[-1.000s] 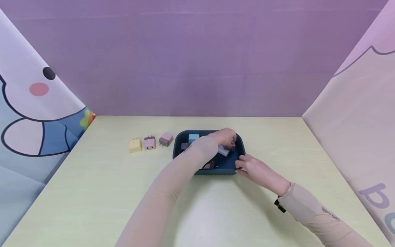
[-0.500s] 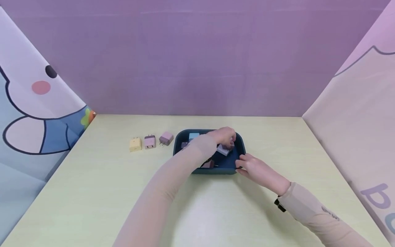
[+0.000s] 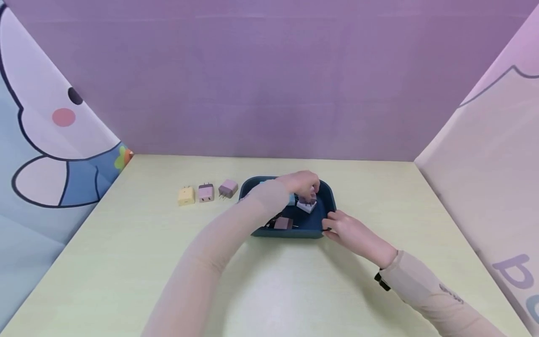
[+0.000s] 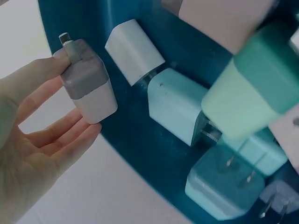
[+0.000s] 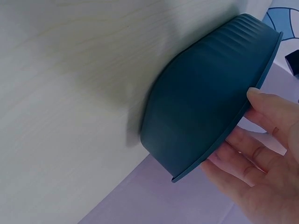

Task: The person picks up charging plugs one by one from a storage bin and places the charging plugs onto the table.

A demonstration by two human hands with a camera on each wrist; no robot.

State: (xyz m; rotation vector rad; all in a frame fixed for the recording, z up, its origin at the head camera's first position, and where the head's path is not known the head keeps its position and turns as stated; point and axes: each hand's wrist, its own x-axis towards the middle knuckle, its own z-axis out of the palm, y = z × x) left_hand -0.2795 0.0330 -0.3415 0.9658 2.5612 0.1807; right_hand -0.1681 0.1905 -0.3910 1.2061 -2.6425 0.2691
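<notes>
My left hand (image 3: 300, 183) reaches into a dark blue-green plastic bin (image 3: 330, 196) and grips a two-tone charger plug (image 4: 91, 79), dusky purple at the prong end and pale pink below. In the left wrist view the thumb lies near its metal prongs and the fingers support the other side. Beside it in the bin are a white charger (image 4: 135, 52) and a light blue charger (image 4: 175, 105). My right hand (image 3: 347, 230) pinches the bin's rim at the near right corner; the right wrist view shows thumb and fingers on that rim (image 5: 224, 133).
Left of the bin, a yellow charger (image 3: 186, 195), a pink-and-purple charger (image 3: 206, 192) and another purple one (image 3: 228, 188) stand in a row on the pale table (image 3: 269, 290). More chargers, including a green one (image 4: 252, 84), crowd the bin. A purple backdrop (image 3: 269, 93) rises behind.
My left hand, gripping the purple charger, has shifted slightly left over the bin, and its forearm has swung left, uncovering more of the chargers beneath. The right hand keeps its place on the rim.
</notes>
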